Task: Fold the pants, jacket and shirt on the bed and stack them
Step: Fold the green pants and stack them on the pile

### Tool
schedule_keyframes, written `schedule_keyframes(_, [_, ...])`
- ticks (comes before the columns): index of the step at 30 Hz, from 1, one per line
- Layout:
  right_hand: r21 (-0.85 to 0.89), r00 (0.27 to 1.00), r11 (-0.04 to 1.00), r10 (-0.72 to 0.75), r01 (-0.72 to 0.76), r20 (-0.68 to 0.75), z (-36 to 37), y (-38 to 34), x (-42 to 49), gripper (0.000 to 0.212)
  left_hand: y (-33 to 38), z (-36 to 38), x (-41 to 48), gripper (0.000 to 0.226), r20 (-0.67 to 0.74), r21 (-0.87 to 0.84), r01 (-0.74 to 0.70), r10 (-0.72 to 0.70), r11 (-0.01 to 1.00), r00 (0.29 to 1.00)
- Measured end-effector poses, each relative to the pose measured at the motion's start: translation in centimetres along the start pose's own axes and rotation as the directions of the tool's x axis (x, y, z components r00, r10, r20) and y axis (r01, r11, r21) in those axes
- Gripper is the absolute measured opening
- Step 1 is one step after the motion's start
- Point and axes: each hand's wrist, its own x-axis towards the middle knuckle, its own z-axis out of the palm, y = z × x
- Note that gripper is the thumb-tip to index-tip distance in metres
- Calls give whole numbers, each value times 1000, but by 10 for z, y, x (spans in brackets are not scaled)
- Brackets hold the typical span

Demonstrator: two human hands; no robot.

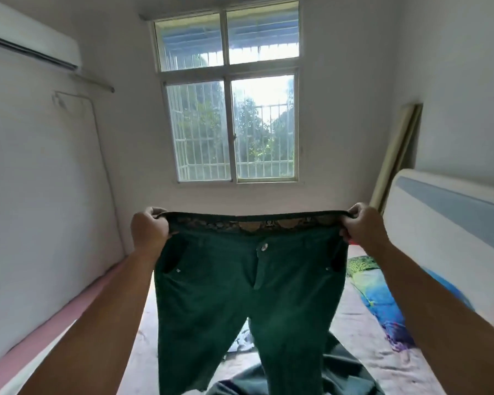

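In the head view, the pants [248, 295] hang in mid-air at the centre of the frame, front side toward the camera, button and fly showing, waistband pulled taut and level. The left hand [150, 229] grips the waistband's left end and the right hand [364, 228] grips its right end, each with fingers curled round the band; the two are well apart. The legs drop side by side toward the bottom of the frame, over the bed [362, 334], and their hems are out of view. Below them, at the lower middle and right, lies a dark cloth [342, 369], possibly the jacket, though that cannot be told; a pale scrap [244, 342] shows between the legs. This looks like the first step, the pants shaken out and held up, with nothing folded or stacked yet. The next move likely calls for bringing the hands together so one leg lies over the other, then lowering the pants onto a bare part of the bed, off the dark cloth.
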Motion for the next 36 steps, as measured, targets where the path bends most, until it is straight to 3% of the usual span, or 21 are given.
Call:
schedule_keyframes(3, [66,996,997,-28,34,-85,0,-14,2,5,4,-10,-3,25,-37,53,-100,102,994,994])
schedule_keyframes(5, [-48,993,996,-75,71,-93,-1,-22,3,5,4,-14,0,27,-11,77,-129,130,989,991])
schedule_keyframes(8, [-309,979,940,-182,147,-88,-1,-26,4,14,11,-13,-3,28,-29,-48,-1,-1,999,1000])
schedule_keyframes(10, [-323,991,938,-136,125,-10,1,-25,4,18,16,-4,-6,30,15,-153,150,-149,977,989])
schedule_keyframes(14, [47,987,991,119,-125,106,1,-11,5,23,9,6,-5,35,149,-286,357,-327,889,933])
schedule_keyframes(18, [197,972,960,169,-200,163,-5,-9,2,9,-7,7,0,27,322,-327,451,-351,830,879])
schedule_keyframes(21, [97,985,990,87,-102,146,-8,-10,2,18,-8,8,-1,16,400,-262,411,-289,873,869])
schedule_keyframes(24, [-43,996,999,15,-11,92,-13,-5,4,16,-8,10,-7,15,334,-177,249,-179,952,925])
schedule_keyframes(27, [-65,998,997,40,-37,46,-22,5,6,8,-12,14,-10,21,226,-43,28,-17,999,974])
schedule_keyframes(29, [-1,995,996,91,-91,50,-26,10,8,6,-13,17,-12,20,235,8,-30,28,1000,972])
schedule_keyframes(31, [53,990,991,119,-123,74,-25,12,8,4,-12,21,-13,23,240,15,-13,9,1000,971])
schedule_keyframes(36, [211,975,957,174,-201,138,-27,12,4,17,-9,31,-19,29,315,-94,245,-205,965,927])
